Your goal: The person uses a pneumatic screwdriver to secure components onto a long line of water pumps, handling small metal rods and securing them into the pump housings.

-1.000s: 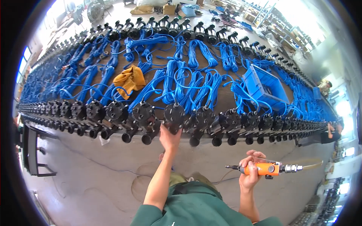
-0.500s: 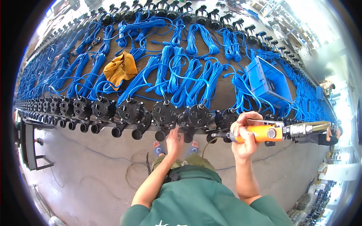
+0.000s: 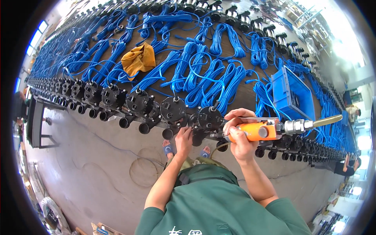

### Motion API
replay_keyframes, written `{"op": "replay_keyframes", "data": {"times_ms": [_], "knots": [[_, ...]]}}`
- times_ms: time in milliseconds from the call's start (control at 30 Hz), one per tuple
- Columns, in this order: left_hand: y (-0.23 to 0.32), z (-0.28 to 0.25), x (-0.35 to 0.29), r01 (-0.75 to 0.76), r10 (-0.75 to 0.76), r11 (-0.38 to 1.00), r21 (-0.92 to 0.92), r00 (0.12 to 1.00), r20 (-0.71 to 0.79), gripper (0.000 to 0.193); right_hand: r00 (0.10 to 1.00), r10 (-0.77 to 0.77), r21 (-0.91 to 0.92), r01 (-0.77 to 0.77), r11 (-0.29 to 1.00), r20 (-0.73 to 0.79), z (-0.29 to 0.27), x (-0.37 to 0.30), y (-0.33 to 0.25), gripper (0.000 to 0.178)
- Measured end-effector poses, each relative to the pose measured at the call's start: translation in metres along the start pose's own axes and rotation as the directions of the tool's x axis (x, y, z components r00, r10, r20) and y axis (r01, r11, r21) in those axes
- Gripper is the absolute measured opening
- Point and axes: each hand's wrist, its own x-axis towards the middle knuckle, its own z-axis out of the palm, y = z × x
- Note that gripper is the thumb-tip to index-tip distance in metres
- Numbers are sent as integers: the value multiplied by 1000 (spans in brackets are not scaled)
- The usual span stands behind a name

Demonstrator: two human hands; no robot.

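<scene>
– Right hand [image 3: 241,147]?
– Closed around an orange power tool [image 3: 255,131], near a black unit [image 3: 209,118] along the tabletop's [image 3: 247,94] near edge.
– Left hand [image 3: 183,141]?
– Fingers bunched at that unit's lower side; cannot tell if holding anything.

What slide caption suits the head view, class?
Right grip holding an orange power tool, left grip at black units beside blue cable bundles.

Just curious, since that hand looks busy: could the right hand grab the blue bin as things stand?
Probably not: the right hand is wrapped around the orange power tool, and the blue bin sits beyond the near row of black units.
</scene>
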Motion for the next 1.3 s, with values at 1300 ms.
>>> {"op": "replay_keyframes", "data": {"times_ms": [1300], "knots": [[39,-32,27,109,-124,988,109,982,143,16,924,-90,10,93,996,371,21,45,63,35]]}}
